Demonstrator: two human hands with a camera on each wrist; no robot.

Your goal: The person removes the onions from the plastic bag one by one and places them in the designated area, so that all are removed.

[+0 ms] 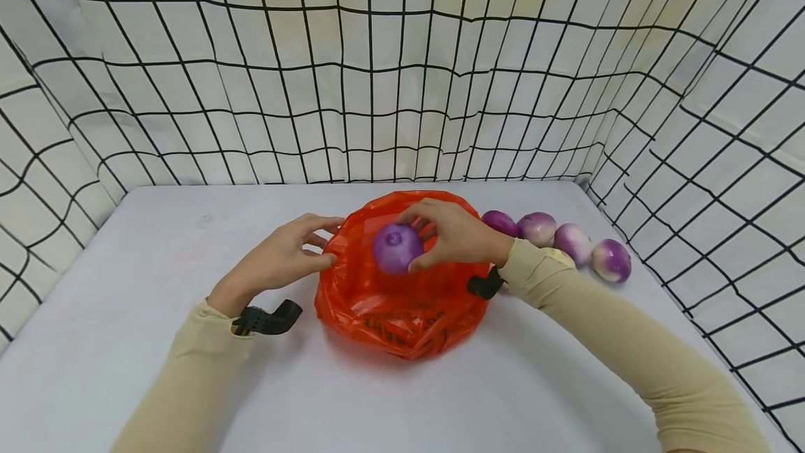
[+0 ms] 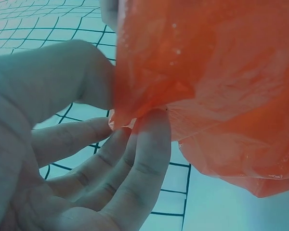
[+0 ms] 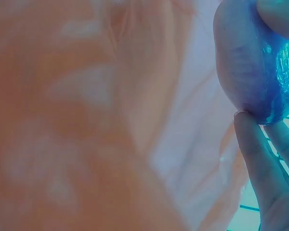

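Note:
An orange-red plastic bag (image 1: pixel 402 320) sits on the white table with its mouth spread upward. My left hand (image 1: pixel 283 250) pinches the bag's left rim between thumb and fingers; the left wrist view shows the thin plastic (image 2: pixel 207 72) caught at the fingertips. Over the bag's opening my right hand (image 1: pixel 455 233) holds a purple onion (image 1: pixel 397 249) between thumb and fingers. In the right wrist view the onion (image 3: pixel 250 62) is at the upper right, gripped at its edges, with blurred bag plastic filling the left side.
Right of the bag lie several purple-and-white onions (image 1: pixel 573 243) in a loose row, and a pale yellowish one (image 1: pixel 558 256) is partly hidden by the right sleeve. Black netting (image 1: pixel 371 110) over white sheeting walls the back and sides of the white table (image 1: pixel 176 243).

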